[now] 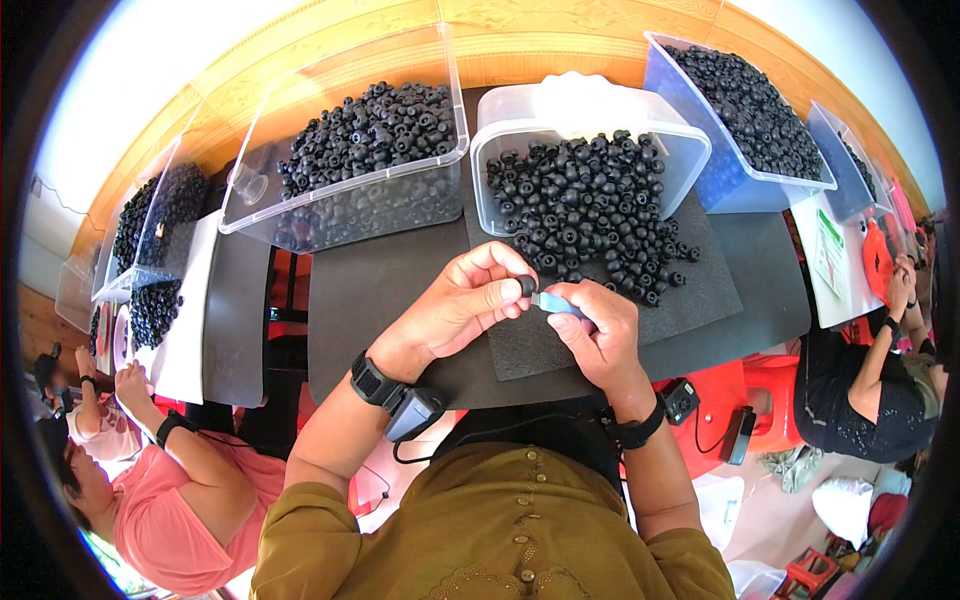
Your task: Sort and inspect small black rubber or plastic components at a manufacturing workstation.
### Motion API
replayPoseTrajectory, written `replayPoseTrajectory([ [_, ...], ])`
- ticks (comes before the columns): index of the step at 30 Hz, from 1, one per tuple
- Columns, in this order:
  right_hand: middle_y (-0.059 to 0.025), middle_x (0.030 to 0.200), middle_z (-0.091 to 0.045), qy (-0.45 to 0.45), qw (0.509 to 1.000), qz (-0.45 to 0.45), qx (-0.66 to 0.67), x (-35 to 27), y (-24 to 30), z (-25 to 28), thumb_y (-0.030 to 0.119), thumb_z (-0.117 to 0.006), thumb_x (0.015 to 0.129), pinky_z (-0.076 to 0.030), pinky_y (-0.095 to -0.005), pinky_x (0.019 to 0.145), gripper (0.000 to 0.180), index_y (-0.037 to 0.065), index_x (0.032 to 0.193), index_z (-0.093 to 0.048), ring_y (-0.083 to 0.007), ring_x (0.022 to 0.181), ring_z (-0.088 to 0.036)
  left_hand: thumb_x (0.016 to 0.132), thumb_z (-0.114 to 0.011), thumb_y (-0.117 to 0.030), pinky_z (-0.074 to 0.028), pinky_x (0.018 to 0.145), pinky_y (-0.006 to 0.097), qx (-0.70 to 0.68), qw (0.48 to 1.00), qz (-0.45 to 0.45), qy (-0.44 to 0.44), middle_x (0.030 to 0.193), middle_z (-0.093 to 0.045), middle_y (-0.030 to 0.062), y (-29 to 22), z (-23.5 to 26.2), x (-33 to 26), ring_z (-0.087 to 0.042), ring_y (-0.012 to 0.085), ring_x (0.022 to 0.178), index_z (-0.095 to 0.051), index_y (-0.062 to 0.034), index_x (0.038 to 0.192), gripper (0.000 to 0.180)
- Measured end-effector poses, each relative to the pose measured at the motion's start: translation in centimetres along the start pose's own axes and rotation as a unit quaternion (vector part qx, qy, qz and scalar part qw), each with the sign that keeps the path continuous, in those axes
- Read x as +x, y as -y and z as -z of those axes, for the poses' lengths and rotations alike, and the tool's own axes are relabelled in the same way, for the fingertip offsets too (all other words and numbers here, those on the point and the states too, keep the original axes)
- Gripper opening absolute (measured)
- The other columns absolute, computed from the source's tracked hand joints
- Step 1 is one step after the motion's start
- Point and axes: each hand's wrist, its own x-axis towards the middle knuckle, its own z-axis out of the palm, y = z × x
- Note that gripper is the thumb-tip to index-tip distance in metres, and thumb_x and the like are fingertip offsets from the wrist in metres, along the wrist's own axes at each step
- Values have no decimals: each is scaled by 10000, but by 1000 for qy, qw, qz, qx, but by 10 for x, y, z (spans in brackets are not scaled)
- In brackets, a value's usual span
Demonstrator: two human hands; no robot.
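Over the near part of a dark foam mat (525, 352), both my hands meet in front of me. My left hand (462, 305) pinches a small round black piece with a hole (526, 286) between thumb and fingertips. Closed around a small blue-handled blade tool (558, 304) is my right hand (608, 338); the short metallic tip points at the black piece, and I cannot tell whether they touch. Just beyond, a heap of similar black pieces (590, 205) spills onto the mat from a clear plastic tub (482, 180) that appears tipped toward me.
A clear bin of black pieces (340, 205) stands left of the tub, a bluish bin (735, 195) right of it. Co-workers sit on either side, one in a pink top (190, 500) and one in black (855, 400). Red stools (770, 400) stand below the dark table (370, 325).
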Motion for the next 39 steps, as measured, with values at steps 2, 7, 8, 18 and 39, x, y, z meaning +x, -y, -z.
replayPoseTrajectory([
  [2, -58, 641, -558, 1, 1000, 0, -6, 0, 1, 0, 173, -702, 822, -366, -301, 465, 173, 32, 917, -671, -174, 475, -468, 918, -637, -103, -507, 766, 219, 0, 1000, -2, 3, 979, -622, 32, 0, -1, 0, -599, 95, 871, -583, -43, 1050, 155],
  [7, -63, 645, -567, 2, 1000, 1, -17, 0, 1, 0, 183, -703, 823, -381, -312, 468, 173, 37, 911, -668, -187, 486, -499, 923, -634, -119, -504, 767, 220, 5, 1000, -3, -4, 966, -620, 36, 1, -2, 0, -592, 91, 853, -582, -39, 1046, 156],
  [8, -63, 645, -567, 2, 1000, 1, -16, 0, 1, 0, 183, -703, 823, -381, -312, 468, 173, 37, 911, -668, -187, 486, -499, 924, -633, -120, -504, 766, 220, 7, 1000, -3, -10, 961, -619, 37, 1, -2, -1, -591, 89, 850, -582, -38, 1045, 155],
  [18, -64, 634, -558, -2, 1000, -1, -21, 0, 1, -1, 174, -700, 824, -393, -313, 470, 162, 37, 903, -666, -191, 489, -515, 924, -633, -127, -502, 765, 217, 5, 1000, 5, -7, 961, -622, 34, 0, -2, -1, -594, 87, 844, -580, -42, 1044, 156],
  [39, -8, 663, -539, -142, 969, -175, 98, -2, -7, 3, 134, -594, 926, -371, -241, 516, 162, -16, 966, -640, -61, 568, -460, 875, -698, -125, -503, 709, 241, 39, 989, 105, 97, 938, -628, 41, 12, -9, -3, -594, 97, 774, -599, -66, 983, 158],
])
